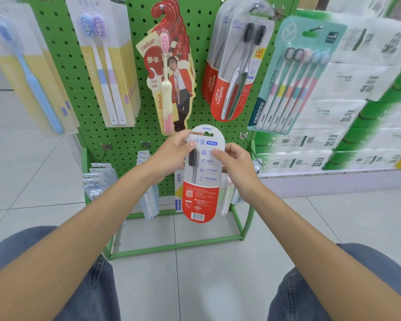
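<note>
A white and red toothbrush pack (pixel 202 181) with a black-bristled brush hangs upright between my hands, its printed back facing me, in front of the lower part of a green pegboard rack (pixel 130 72). My left hand (pixel 171 156) grips the pack's upper left edge, thumb on the front. My right hand (pixel 235 165) pinches its upper right edge. The same red and white packs (pixel 232 72) hang on a hook above.
More toothbrush packs hang on the rack: a red figure-shaped pack (pixel 171 72), a multi-brush teal pack (pixel 294 77), yellow-backed packs (pixel 111 66) at left. Low hooks (pixel 97 179) carry small packs. Stacked tissue packs (pixel 347 107) fill the right. My knees sit over the tiled floor.
</note>
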Tool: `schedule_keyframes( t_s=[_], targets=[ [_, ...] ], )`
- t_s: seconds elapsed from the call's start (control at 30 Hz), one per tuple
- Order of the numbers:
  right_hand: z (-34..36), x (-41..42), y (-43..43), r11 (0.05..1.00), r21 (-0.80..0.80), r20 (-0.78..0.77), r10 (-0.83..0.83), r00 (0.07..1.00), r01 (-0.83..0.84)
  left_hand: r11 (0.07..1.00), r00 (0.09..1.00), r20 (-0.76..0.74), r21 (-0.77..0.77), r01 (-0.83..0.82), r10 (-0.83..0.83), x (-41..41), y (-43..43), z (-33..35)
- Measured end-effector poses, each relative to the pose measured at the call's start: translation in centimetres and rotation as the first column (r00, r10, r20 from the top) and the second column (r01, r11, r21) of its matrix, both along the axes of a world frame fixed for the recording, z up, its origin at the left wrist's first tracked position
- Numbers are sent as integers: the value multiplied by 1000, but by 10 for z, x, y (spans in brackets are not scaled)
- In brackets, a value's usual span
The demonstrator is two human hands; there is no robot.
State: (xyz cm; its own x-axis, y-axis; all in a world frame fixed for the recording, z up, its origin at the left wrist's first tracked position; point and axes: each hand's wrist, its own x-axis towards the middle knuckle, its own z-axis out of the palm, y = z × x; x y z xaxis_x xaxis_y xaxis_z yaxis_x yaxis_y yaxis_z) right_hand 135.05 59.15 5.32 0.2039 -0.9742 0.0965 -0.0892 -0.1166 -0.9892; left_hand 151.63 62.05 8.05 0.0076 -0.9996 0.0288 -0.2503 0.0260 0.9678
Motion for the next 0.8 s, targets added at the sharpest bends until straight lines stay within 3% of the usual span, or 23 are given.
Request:
schedule_keyframes(
  t_s=[0.3,0.5,0.8],
  targets=[
    [16,2,0,999,-23,100,-45,994,47,998,999,1,44,41,-41,0,0,-4],
    [3,5,0,978,-156,-47,-150,988,141,992,982,-142,55,-115,122,0,-4,-5],
    [-10,13,11,970,-242,-306,-48,951,-29,984,940,-297,107,-141,166,1,-6,-6]
  ],
)
